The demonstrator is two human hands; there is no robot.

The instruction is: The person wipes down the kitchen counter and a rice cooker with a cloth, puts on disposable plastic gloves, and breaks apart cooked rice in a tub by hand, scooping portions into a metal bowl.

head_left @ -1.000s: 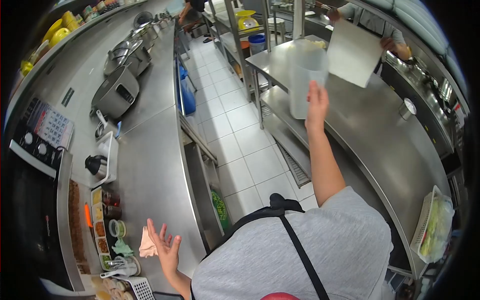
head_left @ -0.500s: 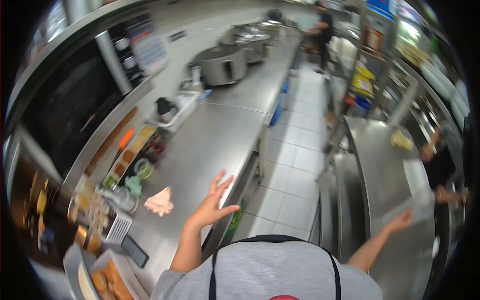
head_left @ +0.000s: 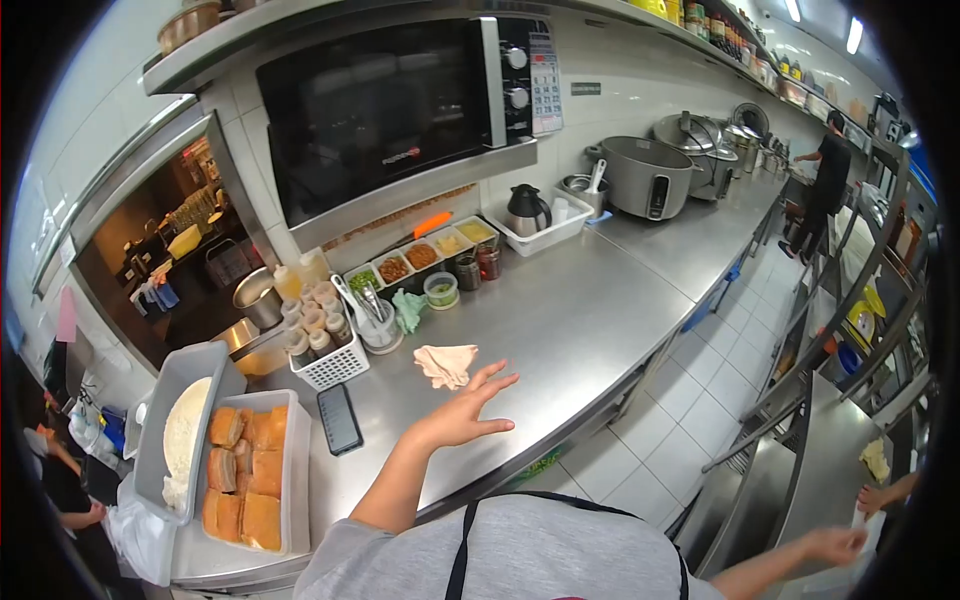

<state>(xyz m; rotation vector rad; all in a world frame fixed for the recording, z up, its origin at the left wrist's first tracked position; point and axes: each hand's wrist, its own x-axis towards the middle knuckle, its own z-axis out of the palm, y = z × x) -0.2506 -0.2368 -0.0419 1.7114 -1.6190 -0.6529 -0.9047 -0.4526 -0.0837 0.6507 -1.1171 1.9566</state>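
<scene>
My left hand [head_left: 468,412] is over the near edge of the steel counter [head_left: 570,310], fingers spread and holding nothing. Just beyond its fingertips lies a crumpled pale pink cloth [head_left: 446,366]. My right hand [head_left: 838,546] reaches out low on the right, by the other steel counter [head_left: 805,470]. Its fingers look curled but are blurred, and I cannot see whether anything is in them. Close to it is another person's hand [head_left: 874,499], with a pale yellow crumpled cloth [head_left: 875,460] beyond.
On the left are a tub of golden-brown slabs [head_left: 262,485], a tub of white powder [head_left: 188,430], a phone [head_left: 340,418] and a white bottle basket [head_left: 335,365]. Topping containers [head_left: 422,256] and large pots [head_left: 645,175] line the wall. A person [head_left: 825,185] stands far down the aisle.
My view has swung left, bringing the microwave and tubs fully into sight. My left hand stays open above the counter's edge. My right hand now appears lower and farther right in view.
</scene>
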